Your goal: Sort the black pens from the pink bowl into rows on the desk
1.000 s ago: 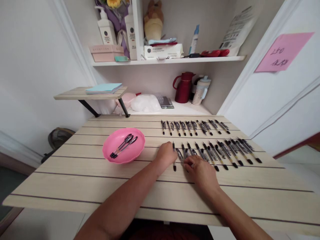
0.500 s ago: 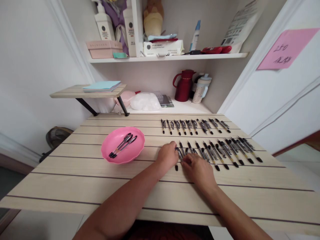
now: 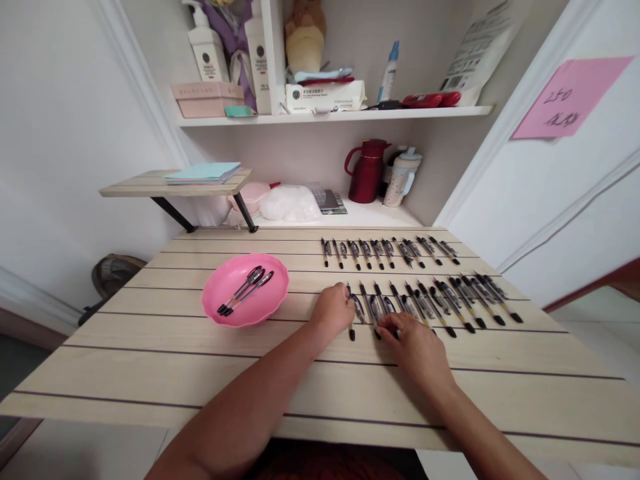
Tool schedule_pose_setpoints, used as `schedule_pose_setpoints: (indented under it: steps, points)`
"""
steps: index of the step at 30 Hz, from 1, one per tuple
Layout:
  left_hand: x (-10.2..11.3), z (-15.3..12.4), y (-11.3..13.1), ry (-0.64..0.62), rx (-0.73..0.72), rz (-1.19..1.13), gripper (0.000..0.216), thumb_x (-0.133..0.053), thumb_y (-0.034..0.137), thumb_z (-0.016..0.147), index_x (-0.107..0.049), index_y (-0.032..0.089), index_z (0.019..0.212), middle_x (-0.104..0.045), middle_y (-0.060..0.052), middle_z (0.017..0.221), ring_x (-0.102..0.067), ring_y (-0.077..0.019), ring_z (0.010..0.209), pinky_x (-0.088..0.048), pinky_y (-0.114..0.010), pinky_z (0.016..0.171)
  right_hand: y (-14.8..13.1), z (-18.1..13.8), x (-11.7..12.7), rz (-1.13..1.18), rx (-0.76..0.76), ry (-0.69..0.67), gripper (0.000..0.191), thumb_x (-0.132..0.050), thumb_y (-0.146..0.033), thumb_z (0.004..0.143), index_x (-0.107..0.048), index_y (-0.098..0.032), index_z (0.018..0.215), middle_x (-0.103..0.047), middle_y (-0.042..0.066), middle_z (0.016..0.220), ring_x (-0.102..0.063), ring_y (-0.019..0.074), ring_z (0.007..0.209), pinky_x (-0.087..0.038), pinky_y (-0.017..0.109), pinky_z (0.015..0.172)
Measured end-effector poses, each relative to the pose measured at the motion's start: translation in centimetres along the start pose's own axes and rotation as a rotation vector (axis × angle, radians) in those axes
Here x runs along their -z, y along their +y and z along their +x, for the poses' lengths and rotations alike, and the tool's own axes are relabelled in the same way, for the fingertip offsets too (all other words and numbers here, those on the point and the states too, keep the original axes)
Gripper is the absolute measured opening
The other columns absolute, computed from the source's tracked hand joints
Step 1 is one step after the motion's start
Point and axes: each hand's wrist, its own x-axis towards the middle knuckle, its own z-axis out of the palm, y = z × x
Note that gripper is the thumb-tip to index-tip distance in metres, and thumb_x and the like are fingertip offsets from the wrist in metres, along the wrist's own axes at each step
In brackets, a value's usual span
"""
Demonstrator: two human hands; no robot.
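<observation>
Two rows of black gel pens lie on the wooden table, their barrels pointing away from me, with dark clip caps beside several of them. My left hand (image 3: 332,308) is closed at the left end of the near row, its fingertips on the upper part of the leftmost pen (image 3: 351,320). A loose cap (image 3: 359,309) lies just right of that pen. Over the near row, my right hand (image 3: 417,341) has thumb and fingers drawn together by the lower end of the second pen (image 3: 369,307). What lies between those fingertips is hidden. The far row (image 3: 377,253) is untouched.
A pink bowl (image 3: 217,283) with several capped pens (image 3: 246,291) stands left of my left hand. Behind the table are a small raised shelf (image 3: 150,183) with blue paper, a red jug (image 3: 367,172), a cup (image 3: 402,179) and a plastic bag (image 3: 291,203).
My right hand has moved a little right and toward me, away from the leftmost pen and its cap, uncovering the second pen's lower end. My left hand stays by the leftmost pen.
</observation>
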Motion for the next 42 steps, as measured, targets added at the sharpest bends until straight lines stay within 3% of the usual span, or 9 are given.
schedule_pose_setpoints:
  steps: [10, 16, 18, 21, 26, 32, 35, 39, 42]
  points:
    - [1.6, -0.5, 1.0, 0.000, 0.077, -0.020, 0.019, -0.052, 0.024, 0.075, -0.059, 0.018, 0.092, -0.065, -0.005, 0.080, -0.061, -0.0165, 0.076, -0.042, -0.025, 0.068, 0.0, -0.4, 0.0, 0.015, 0.012, 0.008, 0.015, -0.047, -0.028, 0.076, -0.061, -0.023, 0.073, -0.062, 0.001, 0.078, -0.054, 0.0132, 0.062, -0.029, 0.024, 0.052]
    - [9.3, -0.5, -1.9, 0.103, 0.068, 0.192, 0.025, -0.046, 0.024, 0.077, -0.058, 0.020, 0.098, -0.065, -0.004, 0.088, -0.057, -0.0163, 0.080, -0.039, -0.025, 0.069, -0.2, -1.8, 0.4, 0.017, 0.030, 0.003, 0.019, -0.044, -0.032, 0.078, -0.060, -0.023, 0.074, -0.061, 0.001, 0.078, -0.054, 0.0132, 0.059, -0.031, 0.024, 0.051]
    - [12.2, -0.7, -4.0, 0.128, 0.134, 0.340, 0.021, -0.045, 0.024, 0.077, -0.060, 0.019, 0.091, -0.064, -0.006, 0.089, -0.057, -0.0184, 0.082, -0.038, -0.026, 0.067, -0.2, -2.4, 0.5, 0.027, 0.039, -0.003, 0.020, -0.042, -0.033, 0.080, -0.059, -0.024, 0.074, -0.061, 0.001, 0.077, -0.055, 0.0138, 0.060, -0.031, 0.025, 0.052]
    - [14.7, -1.2, -7.1, 0.033, 0.346, 0.490, 0.018, -0.049, 0.029, 0.074, -0.060, 0.017, 0.078, -0.064, -0.010, 0.087, -0.057, -0.0222, 0.079, -0.036, -0.027, 0.063, -0.1, -3.3, 0.2, 0.057, 0.046, 0.008, 0.023, -0.040, -0.034, 0.081, -0.058, -0.024, 0.073, -0.061, 0.001, 0.077, -0.055, 0.0141, 0.060, -0.032, 0.025, 0.052]
    - [14.2, -1.8, -9.5, -0.032, 0.449, 0.512, 0.007, -0.056, 0.020, 0.064, -0.059, 0.014, 0.068, -0.064, -0.015, 0.079, -0.058, -0.0266, 0.074, -0.036, -0.029, 0.059, 0.0, -3.8, -0.4, 0.098, 0.017, 0.026, 0.023, -0.039, -0.035, 0.081, -0.060, -0.026, 0.074, -0.061, 0.001, 0.078, -0.056, 0.0145, 0.063, -0.033, 0.025, 0.052]
    - [14.3, -2.3, -8.0, 0.046, 0.432, 0.459, 0.005, -0.050, 0.018, 0.068, -0.054, 0.016, 0.067, -0.064, -0.012, 0.073, -0.059, -0.0246, 0.071, -0.037, -0.028, 0.056, 0.6, -3.8, -0.5, 0.174, 0.005, 0.039, 0.024, -0.041, -0.038, 0.081, -0.060, -0.025, 0.075, -0.062, 0.002, 0.080, -0.056, 0.0165, 0.066, -0.036, 0.026, 0.056]
    - [13.6, -3.1, -5.2, 0.086, 0.315, 0.084, 0.008, -0.048, 0.025, 0.073, -0.050, 0.018, 0.074, -0.062, -0.005, 0.069, -0.059, -0.0177, 0.062, -0.039, -0.025, 0.053, 0.1, -2.9, 0.2, 0.311, 0.006, 0.042, 0.023, -0.045, -0.040, 0.079, -0.059, -0.023, 0.073, -0.061, 0.003, 0.076, -0.055, 0.0169, 0.065, -0.037, 0.027, 0.059]
    - [9.5, -4.0, -0.9, -0.216, 0.170, -0.837, 0.020, -0.057, 0.030, 0.067, -0.044, 0.018, 0.077, -0.055, 0.002, 0.059, -0.056, -0.0114, 0.046, -0.043, -0.023, 0.046, -2.6, 0.1, 1.1, 0.682, -0.036, -0.004, 0.030, -0.046, -0.046, 0.077, -0.060, -0.020, 0.073, -0.060, 0.002, 0.067, -0.053, 0.0168, 0.065, -0.039, 0.026, 0.060]
    - [5.6, -4.1, 0.9, -0.297, 0.144, -1.100, 0.026, -0.060, 0.032, 0.065, -0.043, 0.019, 0.079, -0.051, 0.006, 0.055, -0.052, -0.0090, 0.040, -0.042, -0.020, 0.040, -5.1, 2.7, 0.6, 1.107, -0.139, -0.029, 0.039, -0.043, -0.053, 0.076, -0.059, -0.018, 0.081, -0.059, 0.002, 0.066, -0.054, 0.0158, 0.063, -0.041, 0.025, 0.057]
